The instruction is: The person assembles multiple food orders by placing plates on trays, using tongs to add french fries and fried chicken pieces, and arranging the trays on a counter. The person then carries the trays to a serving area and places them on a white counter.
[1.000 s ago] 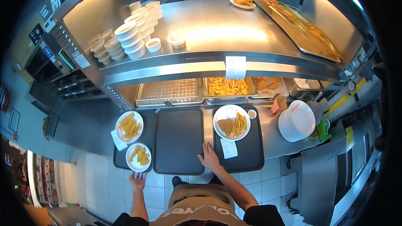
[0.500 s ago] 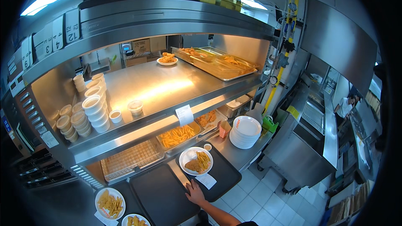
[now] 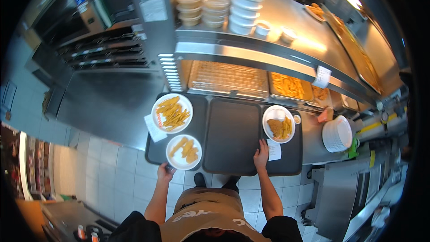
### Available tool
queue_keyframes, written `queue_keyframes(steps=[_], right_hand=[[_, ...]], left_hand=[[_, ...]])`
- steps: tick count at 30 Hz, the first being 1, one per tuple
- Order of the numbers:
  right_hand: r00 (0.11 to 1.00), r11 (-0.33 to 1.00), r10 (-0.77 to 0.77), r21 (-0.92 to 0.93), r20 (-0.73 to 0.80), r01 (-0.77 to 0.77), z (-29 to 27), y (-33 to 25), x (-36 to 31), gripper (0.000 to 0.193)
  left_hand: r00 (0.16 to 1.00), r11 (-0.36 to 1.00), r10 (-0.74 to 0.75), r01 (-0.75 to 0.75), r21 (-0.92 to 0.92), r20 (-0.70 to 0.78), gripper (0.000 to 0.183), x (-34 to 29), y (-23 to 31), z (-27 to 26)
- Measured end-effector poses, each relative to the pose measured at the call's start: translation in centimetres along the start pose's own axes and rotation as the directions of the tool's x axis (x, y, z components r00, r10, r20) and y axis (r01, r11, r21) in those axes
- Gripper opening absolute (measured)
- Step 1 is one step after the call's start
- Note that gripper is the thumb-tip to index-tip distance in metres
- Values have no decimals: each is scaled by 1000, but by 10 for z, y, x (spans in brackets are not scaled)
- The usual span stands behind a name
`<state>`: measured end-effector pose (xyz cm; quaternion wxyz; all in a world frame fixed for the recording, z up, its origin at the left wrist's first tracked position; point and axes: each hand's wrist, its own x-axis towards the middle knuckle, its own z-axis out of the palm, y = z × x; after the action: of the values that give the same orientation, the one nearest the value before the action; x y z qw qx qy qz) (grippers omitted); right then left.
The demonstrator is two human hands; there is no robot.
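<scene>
My left hand [image 3: 165, 172] is at the front edge of the left black tray [image 3: 154, 154], its fingers closed on the rim. That tray carries a plate of fries [image 3: 171, 113] and, nearer me, a plate of breaded strips [image 3: 184, 152]; a paper slip [image 3: 155, 128] lies beside them. My right hand [image 3: 261, 156] rests, fingers stretched out, where the middle tray [image 3: 233, 136] meets the right tray [image 3: 289, 163]. Just past its fingertips are a receipt [image 3: 274, 149] and a plate [image 3: 278, 124] with a breaded piece, fries and something white. A small sauce cup [image 3: 297, 119] sits beside that plate.
Behind the trays, a steel shelf [image 3: 251, 49] holds stacked lidded cups [image 3: 246, 11]. Below it are a wire-rack pan [image 3: 228, 78] and a pan of fries [image 3: 289, 85]. A plate stack [image 3: 338, 133] stands at right; a steel counter [image 3: 107, 101] extends left.
My view has swung left and downward. My left hand has come into view at the left tray. My right hand stays by the right tray, near the receipt.
</scene>
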<state>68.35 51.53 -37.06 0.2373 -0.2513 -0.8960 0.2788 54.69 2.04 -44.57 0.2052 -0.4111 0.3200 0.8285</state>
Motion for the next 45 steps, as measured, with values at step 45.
queue_keyframes(steps=[45], right_hand=[[677,983,-154,45,719,176,129,-285,-50,32]], left_hand=[[950,967,252,-240,88,-187,26,86,213,-171]])
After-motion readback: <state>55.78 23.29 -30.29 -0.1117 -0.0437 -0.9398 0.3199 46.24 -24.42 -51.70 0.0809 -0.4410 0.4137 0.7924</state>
